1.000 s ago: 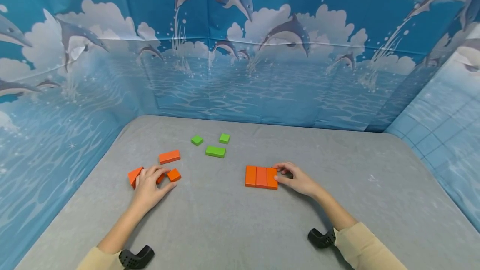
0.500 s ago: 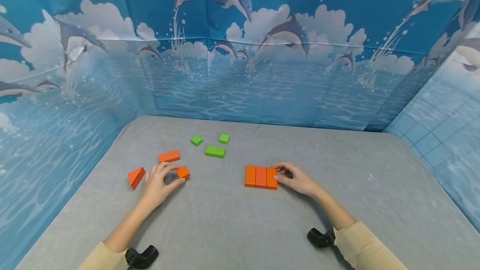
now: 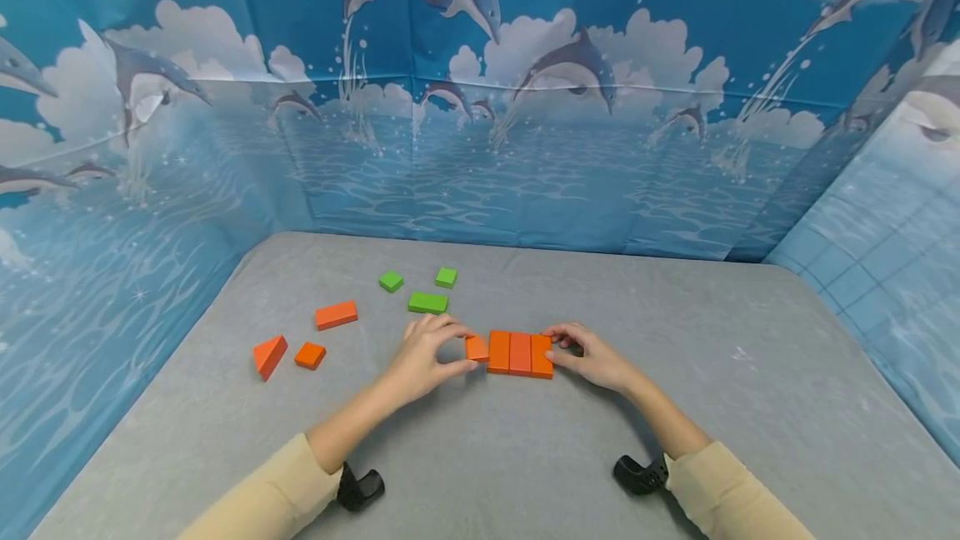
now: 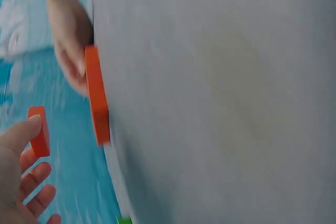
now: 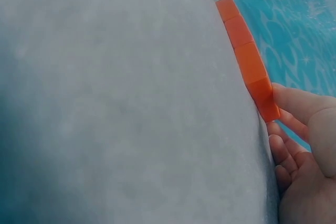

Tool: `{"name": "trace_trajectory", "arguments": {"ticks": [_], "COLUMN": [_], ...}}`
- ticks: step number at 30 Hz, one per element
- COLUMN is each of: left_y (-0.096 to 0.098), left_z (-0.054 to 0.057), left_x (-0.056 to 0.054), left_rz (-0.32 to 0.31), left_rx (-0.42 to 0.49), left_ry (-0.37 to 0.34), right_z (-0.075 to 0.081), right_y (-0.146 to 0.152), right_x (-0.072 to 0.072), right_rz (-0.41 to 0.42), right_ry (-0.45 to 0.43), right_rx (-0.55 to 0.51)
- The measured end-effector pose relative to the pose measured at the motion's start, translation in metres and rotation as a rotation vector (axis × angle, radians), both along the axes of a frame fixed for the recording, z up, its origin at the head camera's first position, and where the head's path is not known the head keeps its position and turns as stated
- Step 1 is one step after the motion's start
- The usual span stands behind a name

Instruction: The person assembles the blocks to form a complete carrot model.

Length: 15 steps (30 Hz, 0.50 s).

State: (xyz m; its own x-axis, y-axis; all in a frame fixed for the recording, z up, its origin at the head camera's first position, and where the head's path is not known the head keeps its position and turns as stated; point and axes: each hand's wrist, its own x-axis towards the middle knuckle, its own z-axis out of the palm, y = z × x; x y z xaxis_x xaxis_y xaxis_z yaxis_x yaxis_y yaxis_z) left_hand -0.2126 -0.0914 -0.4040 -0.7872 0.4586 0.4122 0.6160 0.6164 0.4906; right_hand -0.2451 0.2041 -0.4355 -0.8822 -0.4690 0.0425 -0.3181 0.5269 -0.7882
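In the head view, my left hand [image 3: 427,358] pinches a small orange block [image 3: 477,348] between thumb and fingers. It is beside the left end of a row of three orange rectangular blocks [image 3: 520,354] laid flat side by side. The left wrist view shows the held block [image 4: 40,132] raised and apart from the row [image 4: 97,95]. My right hand [image 3: 592,359] holds the right end of the row, thumb and index finger on the outermost block [image 5: 260,90]. The other right fingers are curled below, as the right wrist view shows.
On the left of the grey table [image 3: 480,457] lie an orange triangular block [image 3: 269,356], a small orange block [image 3: 310,355] and a longer orange block [image 3: 336,315]. Three green blocks lie farther back, the longer one [image 3: 428,302] nearest. A dolphin-print curtain [image 3: 480,165] surrounds the table.
My left hand has carried the small orange block rightward from the left group to the row's left end, uncovering another small orange block. The right hand has stayed at the row.
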Motion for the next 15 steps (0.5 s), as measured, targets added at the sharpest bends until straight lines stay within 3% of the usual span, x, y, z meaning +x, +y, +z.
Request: {"name": "trace_trajectory", "arguments": {"ticks": [7, 15], "left_y": [0.044, 0.063], "left_z": [-0.004, -0.018], "left_x": [0.002, -0.001], "left_rz": [-0.115, -0.137], "left_rx": [-0.133, -0.259], "left_ry": [-0.027, 0.000], "right_z": [-0.001, -0.001], "right_y": [-0.001, -0.001], "right_x": [-0.001, 0.000], "right_rz": [-0.007, -0.011], "right_ry": [0.000, 0.001], "right_rx": [-0.001, 0.011]}}
